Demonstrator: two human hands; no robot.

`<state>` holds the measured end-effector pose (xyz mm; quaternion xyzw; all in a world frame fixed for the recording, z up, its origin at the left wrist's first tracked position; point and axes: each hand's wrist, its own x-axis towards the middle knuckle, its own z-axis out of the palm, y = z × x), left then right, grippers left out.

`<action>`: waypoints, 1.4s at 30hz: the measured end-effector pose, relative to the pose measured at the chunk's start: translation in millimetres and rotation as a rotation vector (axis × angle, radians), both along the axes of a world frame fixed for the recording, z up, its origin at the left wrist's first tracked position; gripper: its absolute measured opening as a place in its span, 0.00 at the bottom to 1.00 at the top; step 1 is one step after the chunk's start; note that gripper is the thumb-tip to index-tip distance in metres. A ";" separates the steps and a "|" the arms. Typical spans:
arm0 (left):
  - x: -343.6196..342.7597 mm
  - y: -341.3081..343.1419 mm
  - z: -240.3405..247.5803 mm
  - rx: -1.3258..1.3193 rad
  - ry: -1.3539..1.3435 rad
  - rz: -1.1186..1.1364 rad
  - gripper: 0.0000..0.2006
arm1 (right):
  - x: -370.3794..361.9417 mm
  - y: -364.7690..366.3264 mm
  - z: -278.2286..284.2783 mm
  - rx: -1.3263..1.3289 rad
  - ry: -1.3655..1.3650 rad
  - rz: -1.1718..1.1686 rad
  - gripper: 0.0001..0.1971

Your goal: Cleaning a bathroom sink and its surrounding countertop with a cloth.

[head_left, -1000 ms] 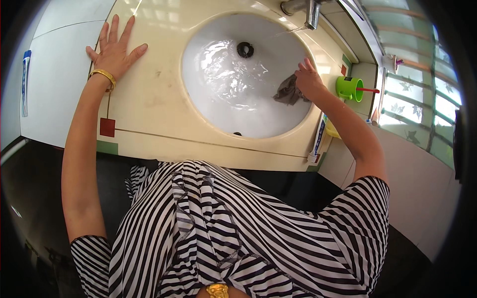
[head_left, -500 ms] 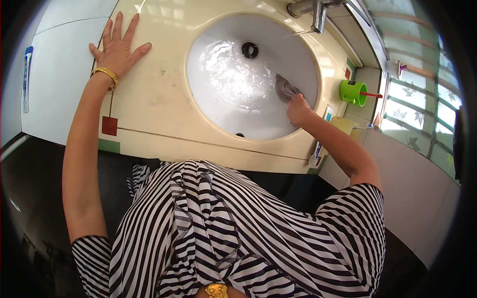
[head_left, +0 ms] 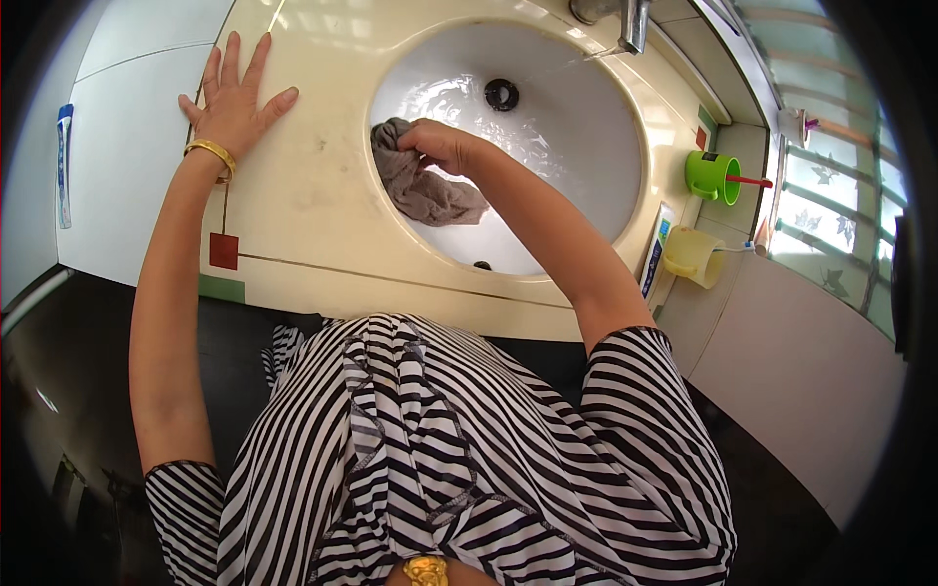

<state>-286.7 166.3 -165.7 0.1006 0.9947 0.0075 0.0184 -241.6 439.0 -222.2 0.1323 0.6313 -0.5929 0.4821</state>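
Fingers spread, my left hand (head_left: 236,103) lies flat on the cream countertop (head_left: 303,205) left of the basin, a gold bangle at its wrist. Inside the white oval sink (head_left: 586,186), my right hand (head_left: 437,146) grips a wet grey-brown cloth (head_left: 430,198) against the left wall. The cloth is bunched at the top and hangs loosely down the basin's side. Water runs in a thin stream from the metal faucet (head_left: 633,27) at the far right. The dark drain (head_left: 501,95) sits at the far part of the basin, with shallow water around it.
Right of the sink stand a green cup (head_left: 705,176) with a red-handled item and a yellow cup (head_left: 687,254) with a toothbrush. A toothpaste tube (head_left: 657,249) lies beside them. Another blue-capped tube (head_left: 64,166) is at the far left, on white tile.
My right hand has swept the cloth from the right wall of the basin to the left wall, where more of the cloth shows. My left hand stays on the countertop.
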 end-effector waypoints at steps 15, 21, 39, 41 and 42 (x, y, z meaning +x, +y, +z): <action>1.6 2.2 9.9 0.021 -0.030 0.017 0.40 | 23.7 189.8 -67.9 0.857 0.520 -0.994 0.15; -1.5 3.2 10.4 0.024 -0.079 0.019 0.42 | 1.4 60.5 -40.1 1.252 1.185 -0.018 0.12; -2.1 8.2 21.1 0.060 -0.209 0.044 0.44 | 70.4 198.4 30.8 1.226 0.693 -0.196 0.24; -2.7 9.4 22.0 0.071 -0.214 0.041 0.44 | 75.7 195.0 -3.8 1.112 0.666 -0.139 0.35; -1.0 6.2 21.2 0.063 -0.210 0.044 0.44 | 73.8 166.0 -4.4 1.188 0.568 -0.070 0.37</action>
